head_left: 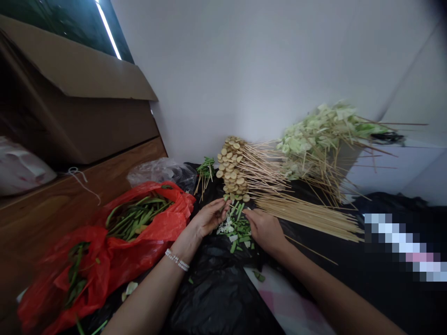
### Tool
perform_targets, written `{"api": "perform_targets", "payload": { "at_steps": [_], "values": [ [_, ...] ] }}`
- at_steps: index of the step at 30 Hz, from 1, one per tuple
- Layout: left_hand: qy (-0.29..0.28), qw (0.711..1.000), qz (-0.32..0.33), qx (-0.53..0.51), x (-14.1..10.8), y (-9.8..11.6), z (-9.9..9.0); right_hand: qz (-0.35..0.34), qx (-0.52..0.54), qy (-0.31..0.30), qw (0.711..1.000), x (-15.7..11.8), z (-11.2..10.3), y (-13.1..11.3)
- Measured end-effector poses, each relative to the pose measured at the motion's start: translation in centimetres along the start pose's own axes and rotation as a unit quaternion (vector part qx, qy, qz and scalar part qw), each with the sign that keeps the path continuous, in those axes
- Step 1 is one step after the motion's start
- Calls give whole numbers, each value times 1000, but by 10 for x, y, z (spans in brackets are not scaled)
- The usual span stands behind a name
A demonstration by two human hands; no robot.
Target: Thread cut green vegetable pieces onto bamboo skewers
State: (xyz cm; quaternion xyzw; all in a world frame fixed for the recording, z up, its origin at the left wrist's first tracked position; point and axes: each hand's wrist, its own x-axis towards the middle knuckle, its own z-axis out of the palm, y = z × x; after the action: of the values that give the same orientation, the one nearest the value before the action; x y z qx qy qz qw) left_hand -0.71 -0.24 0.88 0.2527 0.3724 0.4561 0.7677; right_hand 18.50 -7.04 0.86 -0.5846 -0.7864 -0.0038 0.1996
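Note:
My right hand [267,229] is closed around a thin bamboo skewer [310,250], whose long end sticks out behind my wrist to the right. Its front end points at my left hand [212,217], which pinches a small pale-green vegetable piece [226,198] between thumb and fingers. Below and between both hands lies a loose heap of cut green and white vegetable pieces [240,230] on black plastic [216,284]. Just beyond my fingertips is a stack of skewers with round tan slices [232,167] on their ends.
Bare bamboo skewers [310,216] lie in a bundle at right, with skewered pale leaves [321,128] behind them. Skewered green pieces [206,166] lie at the back. Red plastic bags [171,223] at left hold long green beans [138,216]. A cardboard box [104,125] stands beyond.

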Motion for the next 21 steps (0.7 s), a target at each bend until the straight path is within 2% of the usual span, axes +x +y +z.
{"api": "perform_targets", "payload": {
  "at_steps": [16,21],
  "values": [
    [-7,1000,2,-12,-2,-3,5,4,-8,-4,1000,0,3,0],
    [7,1000,14,-10,-4,-6,10,12,-6,-3,1000,-1,4,0]
  ]
}}
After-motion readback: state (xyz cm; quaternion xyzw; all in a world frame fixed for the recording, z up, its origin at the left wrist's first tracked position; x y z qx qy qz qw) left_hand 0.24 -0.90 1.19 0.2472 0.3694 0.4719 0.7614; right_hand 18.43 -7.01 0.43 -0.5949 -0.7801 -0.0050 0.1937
